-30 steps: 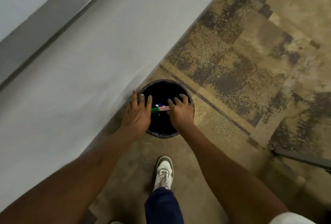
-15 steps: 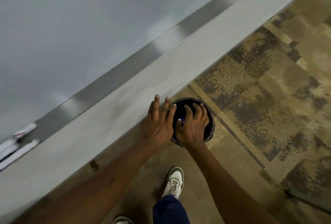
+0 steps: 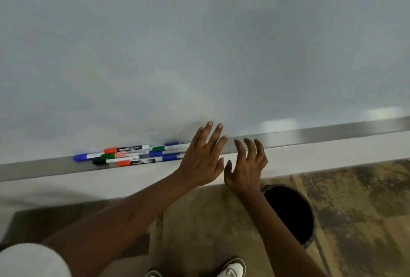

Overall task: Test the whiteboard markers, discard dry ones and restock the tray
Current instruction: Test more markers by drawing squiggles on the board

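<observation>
Black bin (image 3: 292,212) partly behind right forearm (image 3: 264,221)

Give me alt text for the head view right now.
The left hand and right hand are open and empty in front of the metal tray under the whiteboard. Markers with red, green, blue and black caps lie clustered on the tray beside the left hand; a dark bin stands on the floor below.

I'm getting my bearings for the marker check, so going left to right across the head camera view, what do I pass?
Cluster of whiteboard markers lying on the tray → left hand, open → right hand, open → black bin.
</observation>
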`<state>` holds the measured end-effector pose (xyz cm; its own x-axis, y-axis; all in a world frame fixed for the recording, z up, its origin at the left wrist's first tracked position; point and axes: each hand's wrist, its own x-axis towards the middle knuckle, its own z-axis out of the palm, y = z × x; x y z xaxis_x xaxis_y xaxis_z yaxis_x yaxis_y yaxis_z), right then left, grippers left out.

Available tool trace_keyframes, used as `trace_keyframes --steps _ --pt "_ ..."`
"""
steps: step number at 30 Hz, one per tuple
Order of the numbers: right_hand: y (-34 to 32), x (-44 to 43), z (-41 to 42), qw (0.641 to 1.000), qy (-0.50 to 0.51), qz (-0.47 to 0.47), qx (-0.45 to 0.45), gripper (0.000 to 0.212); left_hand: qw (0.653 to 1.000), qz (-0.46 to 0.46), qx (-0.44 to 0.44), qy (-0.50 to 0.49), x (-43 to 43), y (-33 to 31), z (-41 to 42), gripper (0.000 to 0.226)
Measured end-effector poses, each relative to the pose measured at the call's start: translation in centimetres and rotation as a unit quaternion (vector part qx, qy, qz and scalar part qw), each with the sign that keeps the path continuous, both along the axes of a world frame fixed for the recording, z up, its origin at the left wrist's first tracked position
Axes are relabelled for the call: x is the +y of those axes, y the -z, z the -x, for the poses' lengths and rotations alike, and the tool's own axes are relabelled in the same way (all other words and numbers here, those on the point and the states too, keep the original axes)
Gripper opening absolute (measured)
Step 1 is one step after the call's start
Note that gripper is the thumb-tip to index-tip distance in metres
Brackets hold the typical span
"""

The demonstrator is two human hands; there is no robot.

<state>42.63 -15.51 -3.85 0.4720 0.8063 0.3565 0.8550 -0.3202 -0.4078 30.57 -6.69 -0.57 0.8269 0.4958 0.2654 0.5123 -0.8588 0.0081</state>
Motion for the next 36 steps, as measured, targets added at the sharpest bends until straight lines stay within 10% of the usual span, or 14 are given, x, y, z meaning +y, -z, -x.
trace_keyframes --steps 17,36 --pt "-2.5 11.9 23.1 0.968 -0.205 0.13 -0.06 0.056 0.967 0.035 0.104 -0.23 6.9 0.7 29.2 0.07" --pt "-0.9 14.2 24.5 0.923 -0.231 0.215 -0.221 0.057 0.977 0.031 0.1 -0.185 9.1 1.5 33.7 0.064"
